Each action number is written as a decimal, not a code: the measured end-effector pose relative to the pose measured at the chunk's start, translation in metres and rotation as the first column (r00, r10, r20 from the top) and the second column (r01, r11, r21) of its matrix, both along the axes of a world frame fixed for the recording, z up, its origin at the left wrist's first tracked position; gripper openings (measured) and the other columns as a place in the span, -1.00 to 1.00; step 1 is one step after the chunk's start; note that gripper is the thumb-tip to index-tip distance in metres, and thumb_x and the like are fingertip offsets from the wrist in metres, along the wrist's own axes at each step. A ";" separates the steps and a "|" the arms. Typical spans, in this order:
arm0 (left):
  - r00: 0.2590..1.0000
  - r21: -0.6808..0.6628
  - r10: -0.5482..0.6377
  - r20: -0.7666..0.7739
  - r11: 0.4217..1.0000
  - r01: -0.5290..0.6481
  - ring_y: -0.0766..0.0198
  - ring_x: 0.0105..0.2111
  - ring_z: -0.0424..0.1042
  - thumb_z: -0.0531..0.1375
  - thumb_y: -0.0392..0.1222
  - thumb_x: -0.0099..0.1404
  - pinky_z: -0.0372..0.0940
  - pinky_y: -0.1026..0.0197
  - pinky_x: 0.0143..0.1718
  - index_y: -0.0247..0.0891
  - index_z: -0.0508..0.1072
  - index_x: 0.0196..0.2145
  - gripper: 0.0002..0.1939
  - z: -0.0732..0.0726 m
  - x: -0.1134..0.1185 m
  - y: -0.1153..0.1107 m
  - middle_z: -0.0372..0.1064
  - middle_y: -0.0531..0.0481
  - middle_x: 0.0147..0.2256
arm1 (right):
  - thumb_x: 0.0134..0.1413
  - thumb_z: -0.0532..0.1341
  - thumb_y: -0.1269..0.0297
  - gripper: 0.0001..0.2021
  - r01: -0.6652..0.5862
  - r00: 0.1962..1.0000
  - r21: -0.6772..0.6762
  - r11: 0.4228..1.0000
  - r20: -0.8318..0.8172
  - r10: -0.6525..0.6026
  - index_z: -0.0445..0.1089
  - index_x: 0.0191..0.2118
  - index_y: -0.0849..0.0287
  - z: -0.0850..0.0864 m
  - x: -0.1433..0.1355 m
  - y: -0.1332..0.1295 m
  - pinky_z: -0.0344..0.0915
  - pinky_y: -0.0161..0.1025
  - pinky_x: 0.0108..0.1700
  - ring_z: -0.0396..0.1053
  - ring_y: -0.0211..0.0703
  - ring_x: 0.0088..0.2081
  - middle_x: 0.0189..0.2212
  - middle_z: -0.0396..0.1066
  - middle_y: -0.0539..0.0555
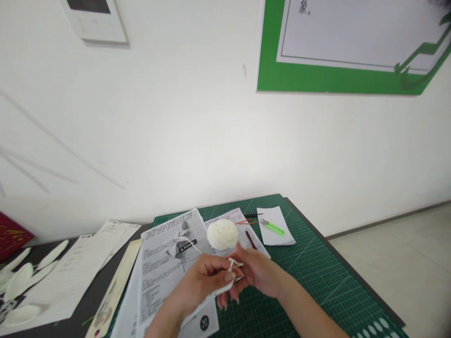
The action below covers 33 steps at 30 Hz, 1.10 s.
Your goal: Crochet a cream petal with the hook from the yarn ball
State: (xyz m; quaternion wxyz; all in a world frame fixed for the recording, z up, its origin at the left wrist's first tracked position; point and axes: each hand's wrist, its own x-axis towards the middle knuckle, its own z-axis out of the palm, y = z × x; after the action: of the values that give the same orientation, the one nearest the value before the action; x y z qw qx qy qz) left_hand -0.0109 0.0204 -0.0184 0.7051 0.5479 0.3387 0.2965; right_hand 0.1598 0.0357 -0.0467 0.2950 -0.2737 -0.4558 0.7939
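In front of the green mat, my left hand (207, 278) pinches a narrow white crocheted yarn piece (224, 288) between thumb and fingers. My right hand (260, 272) meets it from the other side, thumb raised and fingers curled at the white yarn loop (231, 262). Whatever thin thing it grips there is too small to make out. A loose yarn strand (192, 243) runs over the printed sheet to my left hand. Just beyond both hands sits a cream yarn ball (222, 234).
A printed instruction sheet (158, 267) lies left on the green cutting mat (299, 263). Green thread snips (273, 227) rest on white paper (282, 238). A dark slim tool (251, 239) lies near the ball. Further left are a ruler (114, 286) and white petal-shaped pieces (19, 280).
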 end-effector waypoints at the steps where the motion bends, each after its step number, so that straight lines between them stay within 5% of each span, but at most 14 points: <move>1: 1.000 -0.002 -0.008 -0.002 1.000 0.008 0.39 -0.70 0.33 0.31 0.15 0.06 0.22 0.37 -0.67 -0.35 0.60 -0.32 -0.55 0.001 0.000 0.000 0.49 -0.07 -0.58 | -0.02 0.12 -0.29 -0.37 -0.033 0.998 -0.061 0.998 -0.054 0.030 0.39 -0.42 0.35 -0.003 -0.002 0.001 0.38 -0.25 -0.52 0.41 -0.20 -0.58 -0.59 0.41 0.12; 10: 0.995 -0.030 -0.002 -0.098 1.000 -0.001 0.37 -0.66 0.36 0.33 0.04 0.07 0.25 0.38 -0.67 -0.36 0.58 -0.45 -0.66 0.007 0.000 -0.002 0.47 -0.04 -0.58 | -0.40 0.50 0.14 -0.59 0.085 0.995 -0.100 0.991 -0.046 -0.090 0.42 -0.46 0.33 -0.005 0.011 0.007 0.34 -0.44 -0.66 0.28 -0.41 -0.69 -0.66 0.39 -0.03; 16: 0.992 -0.071 0.071 -0.107 0.994 -0.079 0.37 -0.72 0.35 0.36 0.08 0.00 0.16 0.40 -0.73 -0.35 0.49 -0.57 -0.62 0.004 -0.004 0.001 0.46 -0.04 -0.66 | -0.29 0.46 0.20 -0.71 0.170 0.985 0.016 0.985 0.032 -0.170 0.44 -0.55 0.33 0.002 0.029 0.012 0.37 -0.44 -0.63 0.29 -0.43 -0.71 -0.69 0.37 -0.07; 20: 0.993 -0.086 0.073 -0.098 0.993 -0.082 0.37 -0.75 0.34 0.38 0.09 -0.04 0.17 0.39 -0.72 -0.37 0.48 -0.58 -0.60 0.005 -0.010 0.002 0.46 -0.06 -0.68 | -0.39 0.49 0.22 -0.69 0.133 0.988 0.068 0.989 0.076 -0.138 0.49 -0.53 0.35 0.014 0.049 0.015 0.34 -0.39 -0.68 0.32 -0.34 -0.71 -0.71 0.39 -0.02; 25: 0.996 -0.105 0.017 -0.083 0.994 -0.026 0.38 -0.76 0.33 0.40 0.08 -0.08 0.17 0.39 -0.74 -0.39 0.52 -0.58 -0.59 0.006 -0.020 0.004 0.45 -0.07 -0.69 | -0.24 0.45 0.35 -0.80 0.368 0.922 0.185 0.911 0.052 -0.383 0.52 -0.40 0.27 0.026 0.067 0.022 0.41 -0.43 -0.46 0.43 -0.36 -0.56 -0.59 0.48 -0.02; 28: 0.997 -0.103 0.006 -0.074 0.995 -0.014 0.38 -0.75 0.34 0.40 0.06 -0.07 0.19 0.40 -0.73 -0.38 0.52 -0.58 -0.61 0.006 -0.022 0.004 0.45 -0.07 -0.68 | -0.16 0.42 0.31 -0.83 0.392 0.913 0.217 0.894 0.031 -0.408 0.52 -0.39 0.25 0.030 0.064 0.022 0.39 -0.45 -0.49 0.37 -0.39 -0.59 -0.60 0.44 -0.05; 33: 0.998 -0.086 0.017 -0.057 0.996 -0.022 0.39 -0.72 0.36 0.39 0.07 -0.04 0.22 0.41 -0.71 -0.38 0.52 -0.54 -0.61 0.004 -0.020 0.005 0.46 -0.06 -0.66 | -0.06 0.33 0.00 -0.59 0.212 0.975 0.178 0.961 0.028 -0.220 0.52 -0.20 0.26 0.021 0.034 0.011 0.44 -0.32 -0.51 0.44 -0.22 -0.40 -0.39 0.48 0.11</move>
State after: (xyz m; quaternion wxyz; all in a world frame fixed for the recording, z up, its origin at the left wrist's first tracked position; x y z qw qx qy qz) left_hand -0.0306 0.0251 -0.0142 0.7154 0.5218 0.3761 0.2730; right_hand 0.1939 0.0463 -0.0257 0.3918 -0.3137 -0.4978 0.7073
